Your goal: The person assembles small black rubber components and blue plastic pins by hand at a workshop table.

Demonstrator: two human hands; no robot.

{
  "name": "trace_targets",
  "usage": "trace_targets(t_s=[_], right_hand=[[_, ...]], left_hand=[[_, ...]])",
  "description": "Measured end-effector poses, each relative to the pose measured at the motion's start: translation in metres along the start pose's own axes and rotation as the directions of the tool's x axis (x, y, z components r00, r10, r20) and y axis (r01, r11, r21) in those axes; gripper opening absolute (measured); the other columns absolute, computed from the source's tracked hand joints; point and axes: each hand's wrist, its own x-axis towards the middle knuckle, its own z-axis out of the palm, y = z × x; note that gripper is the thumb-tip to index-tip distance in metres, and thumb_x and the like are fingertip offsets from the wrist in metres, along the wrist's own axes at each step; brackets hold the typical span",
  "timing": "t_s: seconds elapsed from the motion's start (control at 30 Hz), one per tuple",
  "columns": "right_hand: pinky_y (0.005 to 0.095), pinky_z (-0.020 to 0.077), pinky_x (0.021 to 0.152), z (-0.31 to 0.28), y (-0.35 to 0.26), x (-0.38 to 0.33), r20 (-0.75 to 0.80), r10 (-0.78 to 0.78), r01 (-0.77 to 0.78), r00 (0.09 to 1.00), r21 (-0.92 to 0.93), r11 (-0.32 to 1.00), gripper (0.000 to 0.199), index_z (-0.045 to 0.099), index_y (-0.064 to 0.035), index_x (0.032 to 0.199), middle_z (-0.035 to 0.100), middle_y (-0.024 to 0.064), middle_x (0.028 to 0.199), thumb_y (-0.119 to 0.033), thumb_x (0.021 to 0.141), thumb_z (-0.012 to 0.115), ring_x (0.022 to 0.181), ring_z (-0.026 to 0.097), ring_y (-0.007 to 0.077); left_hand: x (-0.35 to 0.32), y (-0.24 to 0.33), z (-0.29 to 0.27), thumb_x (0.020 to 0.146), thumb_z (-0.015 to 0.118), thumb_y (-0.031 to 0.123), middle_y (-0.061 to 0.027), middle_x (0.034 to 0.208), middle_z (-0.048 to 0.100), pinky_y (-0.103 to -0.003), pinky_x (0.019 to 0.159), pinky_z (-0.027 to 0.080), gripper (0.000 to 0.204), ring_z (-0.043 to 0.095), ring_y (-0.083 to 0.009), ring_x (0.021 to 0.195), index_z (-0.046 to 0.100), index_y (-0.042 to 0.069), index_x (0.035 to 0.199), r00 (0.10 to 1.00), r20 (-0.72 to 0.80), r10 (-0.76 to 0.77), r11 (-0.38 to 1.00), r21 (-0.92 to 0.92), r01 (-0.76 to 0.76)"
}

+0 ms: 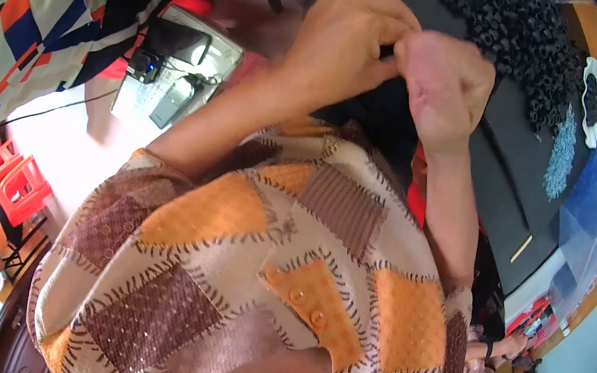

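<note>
My left hand [355,35] and my right hand [441,88] meet at the top of the view, over the near edge of a dark table [510,154]. The left fingers are curled and pinched against the right hand. My right hand is closed like a fist, its back toward me. Anything between the fingers is hidden or too small to name. Beyond and to the right of the hands lies a large heap of small black ring-like parts [520,42]. A strip of small light-blue pieces [562,154] lies beside that heap.
A white dish [596,132] with black bits stands at the right. A black strip [507,173], a short yellowish stick [521,248] and clear plastic sheeting [593,202] lie nearby. On the left are a clear box [141,105] with devices on top, a person in a patterned top [35,27] and red stools [23,188].
</note>
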Motion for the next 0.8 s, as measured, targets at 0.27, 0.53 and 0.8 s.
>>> trace_targets(t_s=[0.27,0.53,0.8], right_hand=[[0.0295,0.0271,0.048,0.003,-0.07,0.026,0.003,-0.216,0.207,0.976,0.285,0.936,0.04,0.042,-0.0007,0.06,0.045,0.0044,0.059,-0.016,0.096,0.047,0.05,0.037,0.0145],[0.0317,0.0211,0.049,0.0,-0.012,0.011,-0.094,-0.035,0.017,0.995,-0.191,0.981,0.044,0.036,-0.0054,0.059,0.029,-0.0013,0.057,-0.024,0.099,0.043,0.05,0.025,0.0124],[0.0316,0.0182,0.051,-0.016,-0.041,0.006,-0.276,0.027,0.026,0.961,0.187,0.982,0.04,0.032,-0.0125,0.062,0.027,-0.002,0.056,-0.024,0.098,0.045,0.049,0.018,0.0111]], left_hand=[[0.0,0.016,-0.006,0.07,0.079,0.007,-0.005,0.094,0.069,-0.037,0.082,0.045,0.017,0.058,-0.0261,0.092,0.073,0.004,0.086,0.996,0.047,-0.081,0.994,-0.066,0.084],[0.002,0.024,-0.008,0.072,0.078,0.011,-0.0032,0.094,0.069,-0.038,0.081,0.044,0.015,0.057,-0.0251,0.094,0.074,0.007,0.086,0.994,0.068,-0.089,0.994,-0.054,0.093],[0.001,0.023,-0.005,0.074,0.079,0.014,-0.0008,0.094,0.069,-0.037,0.082,0.043,0.014,0.057,-0.0236,0.095,0.075,0.008,0.085,0.995,0.064,-0.075,0.997,0.019,0.074]])
